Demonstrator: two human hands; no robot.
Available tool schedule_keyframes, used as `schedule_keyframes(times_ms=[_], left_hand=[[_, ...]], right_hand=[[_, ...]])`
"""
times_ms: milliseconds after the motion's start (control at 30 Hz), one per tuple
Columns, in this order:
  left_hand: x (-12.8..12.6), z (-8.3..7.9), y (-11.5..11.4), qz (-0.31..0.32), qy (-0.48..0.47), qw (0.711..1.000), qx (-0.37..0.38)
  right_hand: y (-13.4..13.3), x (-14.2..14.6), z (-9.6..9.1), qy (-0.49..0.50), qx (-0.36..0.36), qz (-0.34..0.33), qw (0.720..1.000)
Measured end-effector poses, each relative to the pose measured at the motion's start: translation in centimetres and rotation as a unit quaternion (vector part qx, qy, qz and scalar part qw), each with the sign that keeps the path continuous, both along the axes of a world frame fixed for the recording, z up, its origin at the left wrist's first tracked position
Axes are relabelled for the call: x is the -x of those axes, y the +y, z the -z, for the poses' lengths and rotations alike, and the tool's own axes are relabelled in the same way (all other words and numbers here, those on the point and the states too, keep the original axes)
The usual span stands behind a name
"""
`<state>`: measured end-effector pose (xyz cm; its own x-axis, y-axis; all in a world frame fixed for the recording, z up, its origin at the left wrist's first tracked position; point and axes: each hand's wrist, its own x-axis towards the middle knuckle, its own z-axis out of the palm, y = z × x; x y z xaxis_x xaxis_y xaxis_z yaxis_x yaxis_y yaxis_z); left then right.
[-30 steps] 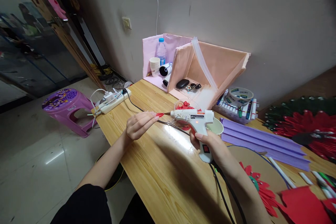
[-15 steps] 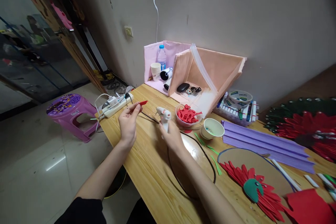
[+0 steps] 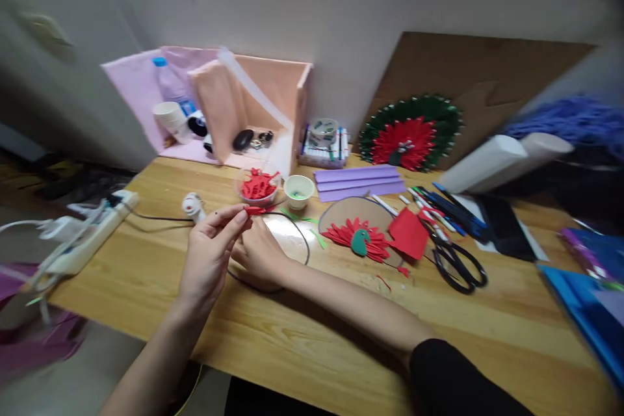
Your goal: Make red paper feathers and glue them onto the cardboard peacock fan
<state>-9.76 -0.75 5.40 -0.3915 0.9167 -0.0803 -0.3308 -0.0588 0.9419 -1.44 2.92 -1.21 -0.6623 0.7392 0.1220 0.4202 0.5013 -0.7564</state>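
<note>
My left hand [image 3: 209, 260] is closed in a pinch on a small red strip [image 3: 255, 210] between thumb and fingertips. My right hand [image 3: 260, 250] is partly behind it, with its fingers mostly covered. A white hot glue gun [image 3: 192, 205] shows left of my left hand; its handle runs behind that hand toward my right fingers, so the grip itself is hidden. The gun's black cord [image 3: 308, 244] loops around my right hand. Just beyond my hands stand a clear bowl of red cut pieces [image 3: 258, 185] and a paper cup [image 3: 299, 190].
A white power strip [image 3: 92, 234] lies at the left table edge. Right of my hands are a cardboard disc [image 3: 336, 211] with red petals and a green bird shape, purple folded paper [image 3: 361, 183], red paper [image 3: 408, 234] and scissors [image 3: 461, 266]. A pink box organizer [image 3: 209, 110] stands behind.
My view has turned right, bringing scissors, markers and white rolls into sight. My left hand, still pinching the red strip, has moved across in front of my right hand.
</note>
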Motion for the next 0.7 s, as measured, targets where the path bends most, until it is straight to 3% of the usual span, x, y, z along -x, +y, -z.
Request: schedule_keyframes(times_ms=[33, 100, 167, 200, 233, 300, 367, 433, 567, 700], left_hand=[[-0.9, 0.0, 0.3, 0.028, 0.016, 0.999, -0.007], [-2.8, 0.1, 0.9, 0.090, 0.052, 0.995, -0.011], [-4.7, 0.0, 1.8, 0.154, 0.086, 0.984, -0.005], [-5.6, 0.0, 2.3, 0.186, 0.102, 0.977, 0.001], [-6.5, 0.0, 2.9, 0.219, 0.118, 0.969, 0.011], [-8.1, 0.1, 4.1, 0.276, 0.145, 0.950, 0.038], [-9.4, 0.6, 5.5, 0.299, 0.177, 0.936, 0.050], [-10.5, 1.8, 6.9, 0.292, 0.219, 0.930, 0.049], [-11.5, 5.0, 8.9, 0.240, 0.305, 0.921, 0.022], [-11.8, 6.9, 9.6, 0.245, 0.412, 0.877, 0.030]], right_hand=[[-0.4, -2.7, -0.1, -0.008, -0.017, 0.011, 1.000], [-0.9, -8.7, -0.7, -0.027, 0.009, -0.036, 0.999], [-0.6, -14.6, -1.6, -0.043, 0.099, -0.127, 0.986], [-0.1, -17.1, -1.9, -0.053, 0.143, -0.139, 0.978], [0.6, -19.3, -2.2, -0.061, 0.153, -0.104, 0.981], [2.5, -22.2, -2.2, -0.070, 0.078, 0.062, 0.992], [4.3, -23.4, -1.5, -0.098, 0.008, 0.130, 0.987], [5.6, -23.5, -0.4, -0.113, -0.025, 0.111, 0.987], [6.8, -23.0, 1.3, -0.117, -0.005, 0.053, 0.992], [7.6, -23.6, 1.1, -0.114, 0.018, 0.017, 0.993]])
